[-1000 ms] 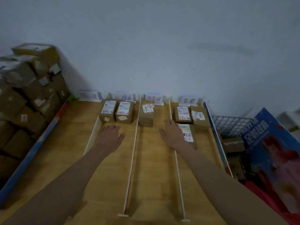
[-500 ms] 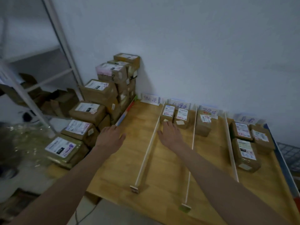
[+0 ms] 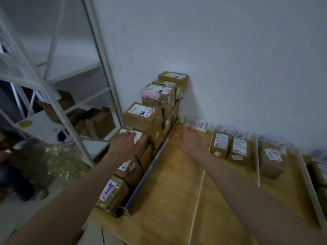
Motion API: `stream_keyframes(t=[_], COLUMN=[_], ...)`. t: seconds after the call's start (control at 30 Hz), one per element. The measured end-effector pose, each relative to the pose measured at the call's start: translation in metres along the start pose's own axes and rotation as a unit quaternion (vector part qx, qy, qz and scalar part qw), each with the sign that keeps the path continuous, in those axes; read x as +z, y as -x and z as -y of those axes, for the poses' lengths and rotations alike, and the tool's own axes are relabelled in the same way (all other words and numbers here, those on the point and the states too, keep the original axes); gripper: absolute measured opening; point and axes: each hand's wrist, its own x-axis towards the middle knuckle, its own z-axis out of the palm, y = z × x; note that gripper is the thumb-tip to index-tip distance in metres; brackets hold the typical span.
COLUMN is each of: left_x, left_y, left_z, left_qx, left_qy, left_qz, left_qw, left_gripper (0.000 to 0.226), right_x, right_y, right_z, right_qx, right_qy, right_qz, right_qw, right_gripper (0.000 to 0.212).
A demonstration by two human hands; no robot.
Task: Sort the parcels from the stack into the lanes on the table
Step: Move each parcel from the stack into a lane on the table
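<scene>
A stack of brown cardboard parcels [image 3: 152, 110] with white labels stands left of the wooden table [image 3: 169, 200], against the wall. My left hand [image 3: 124, 145] lies flat on the top of one labelled parcel [image 3: 141, 138] in the stack, fingers spread over its label. My right hand [image 3: 188, 141] hovers open over the leftmost lane, near the table's blue left edge, holding nothing. Two parcels [image 3: 230, 145] sit in the second lane and one parcel [image 3: 271, 159] in the third. White strips divide the lanes, each with a handwritten sign [image 3: 196, 123] at the wall.
A white metal shelving rack [image 3: 53, 82] stands left of the stack with flattened cartons on its lower shelf. Crumpled plastic wrap [image 3: 58, 165] lies on the floor below it. More parcels show at the far right edge [image 3: 318, 172].
My view has swung left from the lanes to the stack. Both hands moved left; the left hand went off the table and landed on top of a parcel in the stack.
</scene>
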Motion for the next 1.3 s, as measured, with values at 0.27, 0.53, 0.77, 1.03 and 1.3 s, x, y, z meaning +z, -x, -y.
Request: stream_keyframes(t=[0.27, 0.53, 0.77, 1.03, 1.3], left_x=[-0.02, -0.047, -0.057, -0.033, -0.025], left_y=[-0.09, -0.189, -0.263, -0.324, -0.327], left_z=[0.032, 0.05, 0.056, 0.047, 0.033], left_qx=[0.045, 0.057, 0.073, 0.003, -0.005], left_qy=[-0.026, -0.003, 0.064, 0.228, 0.333], left_qz=[-0.031, -0.046, -0.033, 0.046, 0.075], left_qw=[0.998, 0.997, 0.995, 0.973, 0.94], left_gripper=[0.039, 0.05, 0.055, 0.059, 0.048], right_x=[-0.002, -0.011, -0.016, 0.0, 0.007], right_y=[-0.085, -0.152, -0.204, -0.254, -0.257], right_z=[0.029, 0.058, 0.07, 0.072, 0.076], right_qx=[0.021, 0.046, 0.115, 0.223, 0.252], right_qy=[-0.015, -0.036, -0.097, -0.239, -0.303], right_qz=[-0.006, -0.039, -0.048, -0.009, -0.03], right_qw=[1.0, 0.998, 0.987, 0.945, 0.918], right_gripper=[0.045, 0.047, 0.046, 0.041, 0.028])
